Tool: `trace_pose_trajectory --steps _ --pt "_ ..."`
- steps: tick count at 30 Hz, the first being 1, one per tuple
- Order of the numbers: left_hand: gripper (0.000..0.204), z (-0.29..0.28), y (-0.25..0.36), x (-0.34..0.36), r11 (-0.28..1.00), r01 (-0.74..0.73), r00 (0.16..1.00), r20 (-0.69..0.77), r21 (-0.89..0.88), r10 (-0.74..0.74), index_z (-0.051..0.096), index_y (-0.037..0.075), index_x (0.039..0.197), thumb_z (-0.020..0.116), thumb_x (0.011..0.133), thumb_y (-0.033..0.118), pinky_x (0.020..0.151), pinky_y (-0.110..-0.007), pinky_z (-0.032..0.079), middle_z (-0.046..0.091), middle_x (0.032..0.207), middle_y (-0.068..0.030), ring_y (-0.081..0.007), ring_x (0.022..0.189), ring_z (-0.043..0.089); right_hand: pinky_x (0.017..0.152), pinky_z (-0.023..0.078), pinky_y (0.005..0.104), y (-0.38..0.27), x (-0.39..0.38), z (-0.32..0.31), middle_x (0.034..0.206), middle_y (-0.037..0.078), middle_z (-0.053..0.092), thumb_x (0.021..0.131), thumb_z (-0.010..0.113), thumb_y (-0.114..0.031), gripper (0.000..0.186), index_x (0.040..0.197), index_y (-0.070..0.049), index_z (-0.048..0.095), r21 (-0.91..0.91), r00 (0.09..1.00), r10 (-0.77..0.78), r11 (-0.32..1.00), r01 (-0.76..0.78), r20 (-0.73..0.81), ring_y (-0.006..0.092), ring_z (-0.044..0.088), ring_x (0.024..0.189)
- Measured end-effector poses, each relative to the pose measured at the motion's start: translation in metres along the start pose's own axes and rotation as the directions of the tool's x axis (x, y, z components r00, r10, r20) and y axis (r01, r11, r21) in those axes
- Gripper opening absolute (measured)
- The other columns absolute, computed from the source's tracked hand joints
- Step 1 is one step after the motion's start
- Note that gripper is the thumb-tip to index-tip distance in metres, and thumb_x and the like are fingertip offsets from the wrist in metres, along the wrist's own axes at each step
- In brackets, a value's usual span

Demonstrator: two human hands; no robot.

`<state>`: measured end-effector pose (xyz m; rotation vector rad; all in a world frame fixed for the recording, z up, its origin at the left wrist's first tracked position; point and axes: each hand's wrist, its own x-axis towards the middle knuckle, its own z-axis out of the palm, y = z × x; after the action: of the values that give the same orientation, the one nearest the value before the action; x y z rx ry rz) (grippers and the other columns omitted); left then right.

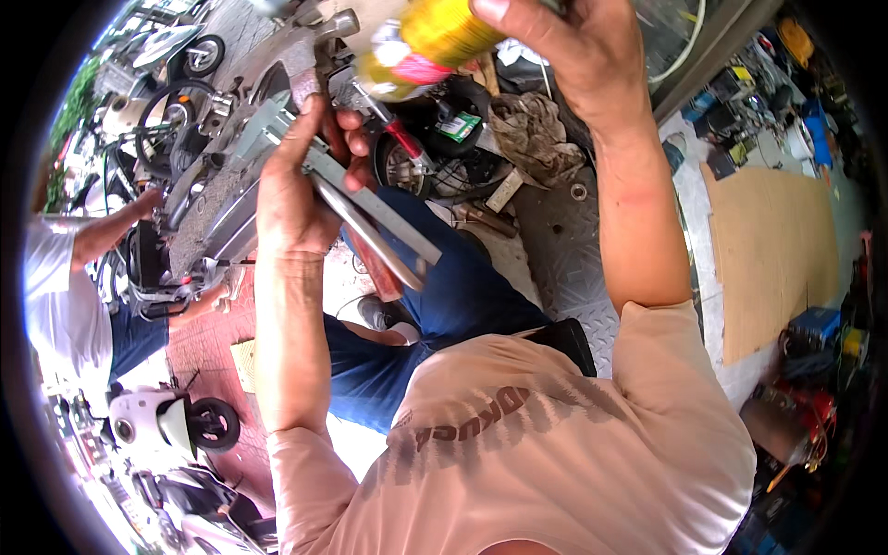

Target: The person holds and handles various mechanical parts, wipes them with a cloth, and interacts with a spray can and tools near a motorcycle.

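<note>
My left hand (301, 199) is closed around several tools at once. A claw-type hammer (301, 63) sticks up out of it, and its reddish handle comes out below the palm. Alongside lies a grey vernier caliper (398, 225), its jaws at the upper left and its beam slanting down to the right. My right hand (583, 55) grips a yellow cylinder (439, 42) with a pink band and ridged, wound-looking sides; motion blur hides its exact kind. Below it, a screwdriver with a red handle (400, 137) rests among the clutter.
A crumpled brown rag (536, 134) and a small wooden block (504, 191) lie ahead on the cluttered ground. Cardboard (772, 259) covers floor at right, with tools and parts around it. At left are motorbikes (153, 421) and another person (79, 287) in a white shirt.
</note>
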<state>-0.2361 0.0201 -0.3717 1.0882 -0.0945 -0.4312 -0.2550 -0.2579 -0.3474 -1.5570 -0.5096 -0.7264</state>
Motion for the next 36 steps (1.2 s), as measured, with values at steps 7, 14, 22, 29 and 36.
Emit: trace_pose_trajectory --steps 7,14,22,29,36 --pt "0.035 -0.029 -0.018 0.003 0.993 0.073 0.996 -0.051 -0.094 -0.078 0.062 0.006 0.101 0.056 0.104 0.04 0.05 -0.03 0.032 0.048 0.071 0.0013 -0.0113 0.052 0.045 0.089 0.056 0.0483 0.155 -0.17 -0.085 0.105 0.018 0.075 0.075 0.087 -0.043 0.062 0.119 -0.006 0.066 -0.725 0.769 0.61 0.44 -0.53 -0.192 0.0387 0.072 0.099" --pt "0.027 -0.083 0.006 0.017 0.936 0.157 0.983 0.143 -0.314 -0.117 0.056 0.002 0.107 0.052 0.104 0.029 0.062 -0.031 0.032 0.048 0.082 -0.0003 -0.0112 0.065 0.045 0.101 0.051 0.0449 0.171 -0.337 -0.126 0.125 0.019 0.067 0.071 0.087 -0.031 0.072 0.133 -0.007 0.059 -0.702 0.626 0.625 0.169 -0.692 -0.466 0.0386 0.062 0.119" --pt "0.022 -0.1 0.023 0.007 0.953 0.025 0.999 0.048 -0.302 -0.01 0.054 -0.002 0.108 0.055 0.102 0.02 0.063 -0.029 0.032 0.045 0.083 -0.0022 -0.0117 0.067 0.043 0.1 0.051 0.0478 0.173 -0.341 -0.14 0.122 0.018 0.067 0.074 0.087 -0.03 0.07 0.133 -0.006 0.059 -0.708 0.616 0.552 0.063 -0.704 -0.563 0.0401 0.061 0.116" --pt "0.022 -0.142 0.047 -0.039 0.959 -0.109 0.994 -0.06 -0.261 0.096 0.054 0.0 0.109 0.052 0.103 0.021 0.067 -0.032 0.033 0.046 0.082 -0.002 -0.0124 0.066 0.045 0.098 0.052 0.0484 0.21 -0.3 -0.155 0.134 0.017 0.062 0.079 0.084 -0.035 0.068 0.137 -0.01 0.058 -0.666 0.623 0.497 0.114 -0.737 -0.604 0.0383 0.061 0.123" --pt "0.018 -0.188 0.073 -0.102 0.911 -0.268 0.955 -0.213 -0.315 0.207 0.05 0.001 0.108 0.054 0.103 0.019 0.066 -0.031 0.032 0.042 0.083 -0.0026 -0.0123 0.066 0.04 0.105 0.05 0.046 0.29 -0.27 -0.196 0.144 0.016 0.057 0.08 0.081 -0.033 0.078 0.148 -0.016 0.047 -0.707 0.587 0.487 -0.093 -0.701 -0.646 0.0358 0.059 0.13"
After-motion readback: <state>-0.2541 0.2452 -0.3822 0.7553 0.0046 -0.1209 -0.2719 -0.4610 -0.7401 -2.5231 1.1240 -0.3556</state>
